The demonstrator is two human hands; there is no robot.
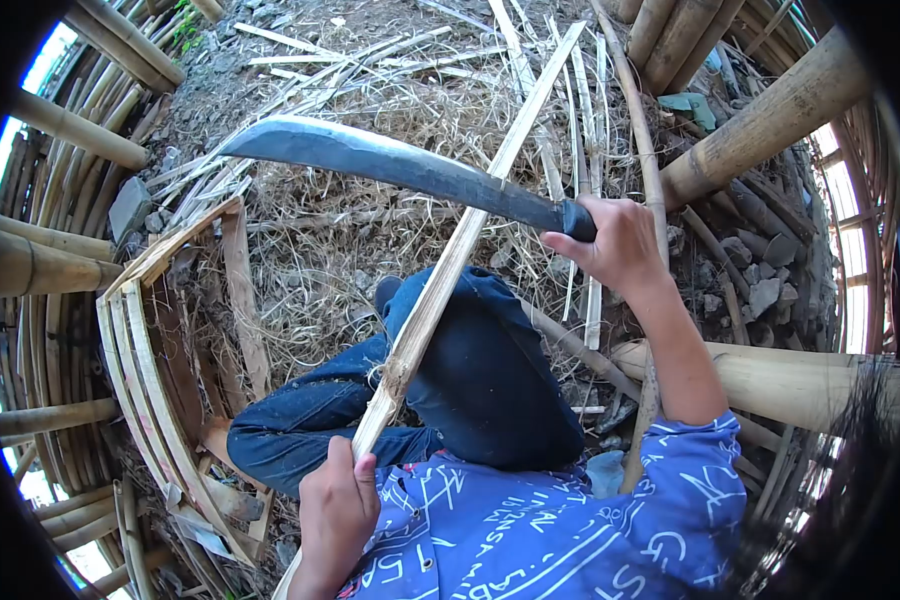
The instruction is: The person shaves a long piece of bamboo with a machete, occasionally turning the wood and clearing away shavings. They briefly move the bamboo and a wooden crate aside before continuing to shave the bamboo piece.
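Observation:
My right hand (615, 245) is wrapped round the dark handle of a machete (390, 165), its broad curved blade pointing left. Midway along, the blade crosses over a long split bamboo strip (435, 300), with its edge at the strip's side. My left hand (338, 505) grips the near end of this strip close to my body, thumb along the top. The strip slants up and away over my bent knee (485, 370). A rough, frayed node shows on its lower part.
A wooden crate (135, 330) stands at my left. Split strips (585, 130) and curly shavings (320, 250) cover the ground ahead. Thick bamboo poles (770, 120) slant in at the right, with broken stones (765, 295) below. Bamboo walls (55, 350) enclose the space.

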